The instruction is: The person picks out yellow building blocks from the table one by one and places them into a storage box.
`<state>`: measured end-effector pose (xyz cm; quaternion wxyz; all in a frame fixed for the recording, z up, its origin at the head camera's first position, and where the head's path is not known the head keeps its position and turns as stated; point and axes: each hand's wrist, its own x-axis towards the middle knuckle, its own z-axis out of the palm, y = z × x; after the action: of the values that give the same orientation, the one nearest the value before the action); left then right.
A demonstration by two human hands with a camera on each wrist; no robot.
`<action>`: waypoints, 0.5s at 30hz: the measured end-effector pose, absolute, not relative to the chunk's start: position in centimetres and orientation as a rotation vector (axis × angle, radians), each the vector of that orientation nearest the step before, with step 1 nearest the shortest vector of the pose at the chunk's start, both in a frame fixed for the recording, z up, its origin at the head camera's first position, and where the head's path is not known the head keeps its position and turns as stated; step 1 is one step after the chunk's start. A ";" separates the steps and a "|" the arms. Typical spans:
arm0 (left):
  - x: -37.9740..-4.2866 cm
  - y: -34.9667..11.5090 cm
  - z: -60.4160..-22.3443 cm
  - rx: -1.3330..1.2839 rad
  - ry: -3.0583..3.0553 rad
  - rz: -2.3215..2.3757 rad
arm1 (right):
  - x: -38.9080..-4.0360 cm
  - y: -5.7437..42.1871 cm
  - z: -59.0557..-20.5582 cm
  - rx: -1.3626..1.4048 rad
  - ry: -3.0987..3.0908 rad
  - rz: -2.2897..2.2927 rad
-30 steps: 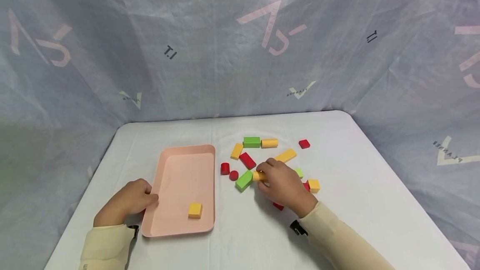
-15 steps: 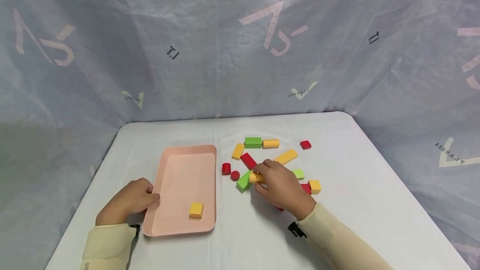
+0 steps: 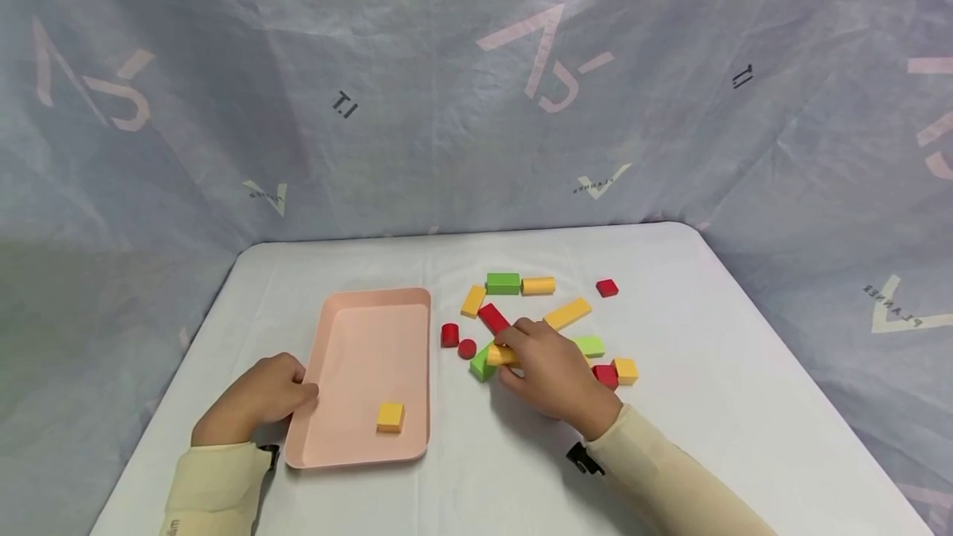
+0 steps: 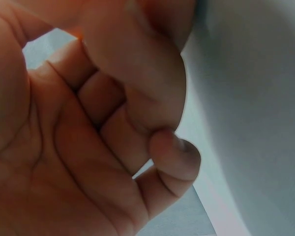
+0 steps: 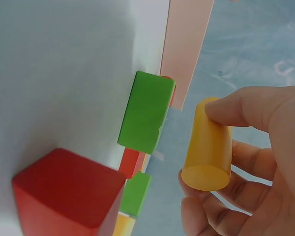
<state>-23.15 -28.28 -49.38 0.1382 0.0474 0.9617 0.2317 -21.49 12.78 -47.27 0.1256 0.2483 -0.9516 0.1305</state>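
Note:
My right hand [image 3: 554, 375] pinches a yellow cylinder block [image 5: 206, 152] between thumb and fingers. In the right wrist view the cylinder is raised off the table, beyond a green block [image 5: 146, 112] and a large-looking red block [image 5: 71, 191]. From the head view its left end overlaps the green block. On the left, my left hand [image 3: 256, 399] holds the left rim of a pink tray [image 3: 365, 346], thumb over the edge. Its other fingers curl in the left wrist view. One yellow cube [image 3: 390, 417] lies in the tray's lower right part.
Around the right hand lie a red cylinder [image 3: 450, 335], a red disc [image 3: 466, 348], a red bar [image 3: 493, 318] and a long yellow block [image 3: 568, 313]. Farther back are a green block [image 3: 503, 283] and another yellow cylinder [image 3: 538, 285]. A grey curtain [image 3: 417, 89] hangs behind the table.
My right hand has lifted the yellow cylinder and shifted it slightly left, over the green block. More of the red cube and light green block shows behind the hand. The left hand stays at the tray.

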 end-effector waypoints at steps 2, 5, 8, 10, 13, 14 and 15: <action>-23.2 -28.3 -49.5 0.135 2.785 0.667 | -21.5 12.6 -47.2 0.739 -2.759 0.395; -23.1 -28.4 -49.6 0.142 2.786 0.665 | -21.5 12.3 -47.2 0.763 -2.745 0.412; -23.1 -28.5 -49.6 0.148 2.788 0.668 | -21.4 12.1 -47.3 0.775 -2.742 0.415; -23.2 -28.4 -49.5 0.155 2.792 0.669 | -21.3 12.0 -47.4 0.774 -2.741 0.417; -23.3 -28.4 -49.5 0.154 2.799 0.668 | -21.2 11.8 -47.5 0.776 -2.734 0.428; -23.2 -28.4 -49.5 0.154 2.799 0.668 | -21.2 11.8 -47.6 0.779 -2.731 0.432; -23.2 -28.4 -49.5 0.154 2.799 0.667 | -21.1 11.7 -47.6 0.779 -2.732 0.432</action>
<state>-23.24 -28.35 -49.50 0.1299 0.0531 0.9631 0.2295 -21.13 11.70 -47.59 0.1337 0.2688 -0.9422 0.1489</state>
